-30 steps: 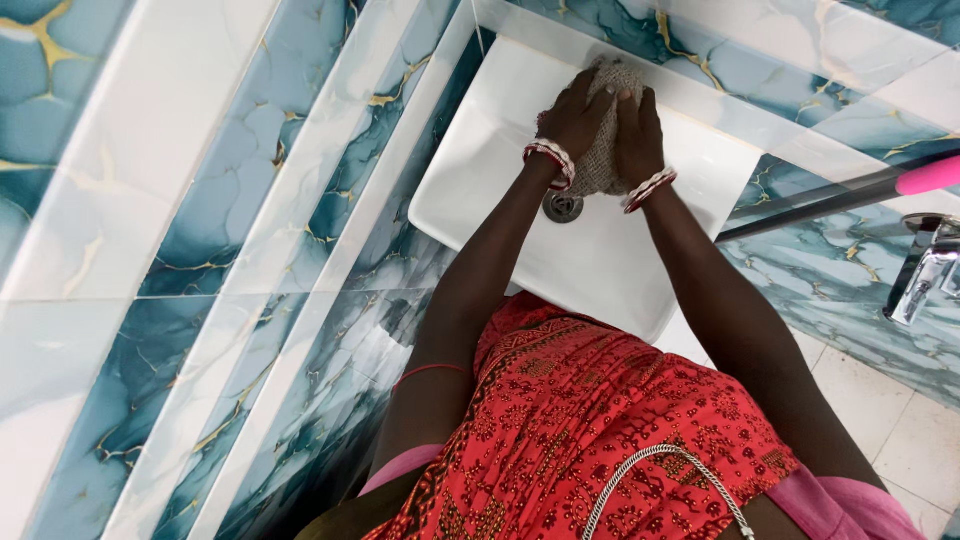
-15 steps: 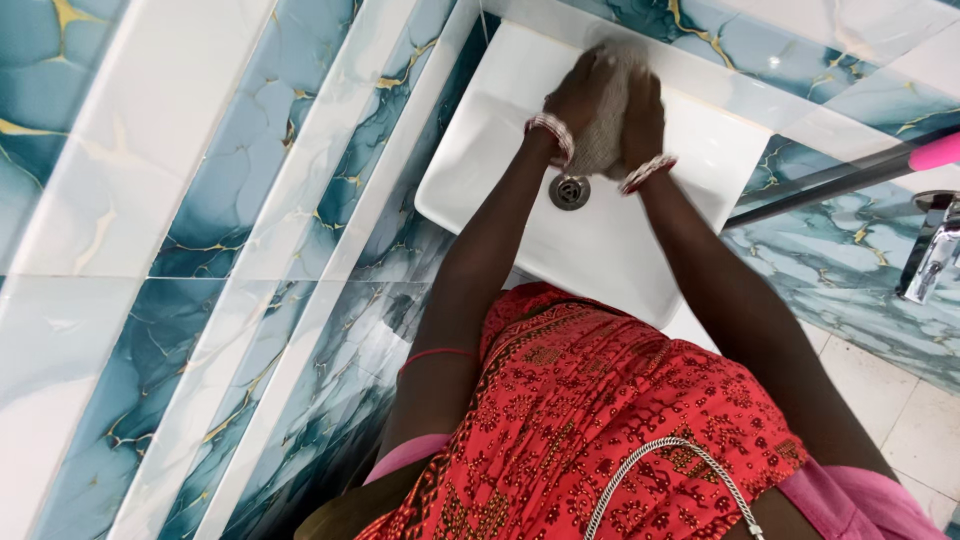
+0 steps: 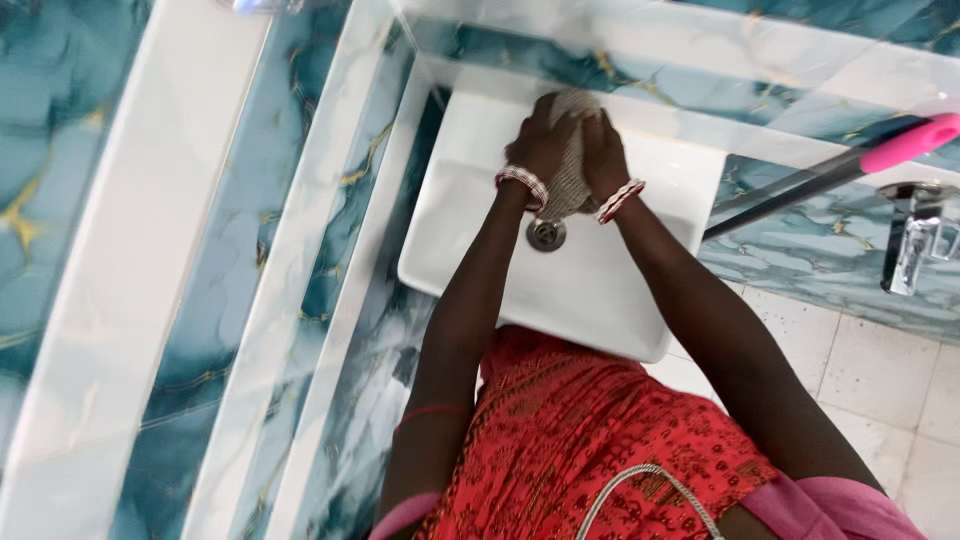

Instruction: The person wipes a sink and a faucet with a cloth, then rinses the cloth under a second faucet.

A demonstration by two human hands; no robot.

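Both my hands grip a coarse grey-brown cloth over a white rectangular wash basin. My left hand holds the cloth's left side and my right hand holds its right side, fingers wrapped round it near the basin's back edge. Red and white bangles sit on both wrists. The metal drain lies just below my hands.
Teal and white marbled tiles cover the wall to the left and behind the basin. A dark handle with a pink grip leans at the right. A chrome tap is mounted at the far right. Pale floor tiles lie below.
The view has shifted, so the basin and hands sit lower and more to the left in the picture. Both hands stay on the cloth at the basin's back edge.
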